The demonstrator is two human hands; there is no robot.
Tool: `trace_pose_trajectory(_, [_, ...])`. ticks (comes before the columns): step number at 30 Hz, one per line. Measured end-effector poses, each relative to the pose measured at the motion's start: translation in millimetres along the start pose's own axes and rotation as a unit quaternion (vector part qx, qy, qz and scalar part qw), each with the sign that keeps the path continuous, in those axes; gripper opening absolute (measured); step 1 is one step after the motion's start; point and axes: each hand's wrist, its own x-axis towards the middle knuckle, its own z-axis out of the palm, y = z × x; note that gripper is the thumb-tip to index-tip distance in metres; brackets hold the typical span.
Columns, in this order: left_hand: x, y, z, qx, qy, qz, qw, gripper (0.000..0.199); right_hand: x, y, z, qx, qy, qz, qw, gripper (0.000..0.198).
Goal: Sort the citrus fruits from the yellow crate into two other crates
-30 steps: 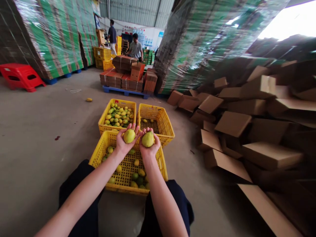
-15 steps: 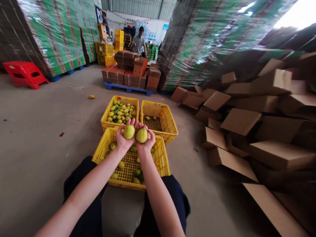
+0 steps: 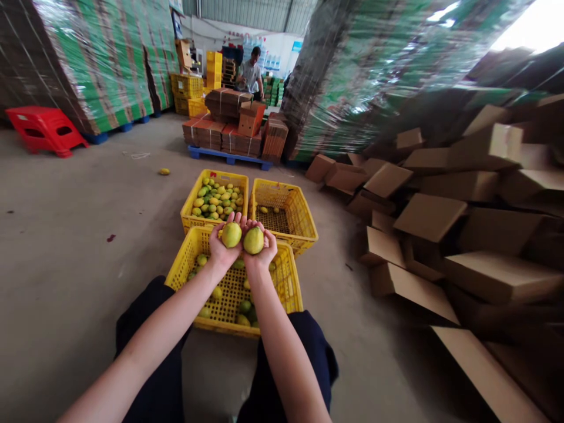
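One fruit (image 3: 231, 235) rests cupped in the left hand (image 3: 224, 252), another fruit (image 3: 253, 240) just beside it in the right hand (image 3: 261, 257); palms up, long axes unclear. Both sit above the near crate (image 3: 224, 326), with several more inside. Beyond stand the rear-left crate (image 3: 194, 222), heaped past counting, and the rear-right crate (image 3: 296, 212), showing at least two: three crates altogether.

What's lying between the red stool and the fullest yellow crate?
In the head view, a pale string and one loose yellow fruit on the floor.
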Motion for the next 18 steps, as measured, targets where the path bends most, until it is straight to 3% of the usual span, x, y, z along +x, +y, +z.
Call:
trace_pose_trajectory(6, [-1.7,-0.3,4.9,-0.018,0.049,0.004,0.999,0.038,0.4,2.2,-0.4,-0.003,0.003,0.003,1.000,0.019])
trace_pose_trajectory(18, [-0.6,0.4,2.7,-0.034,0.036,-0.008,0.999,0.033,-2.5,-1.8,4.8,0.022,0.021,0.025,0.999,0.015])
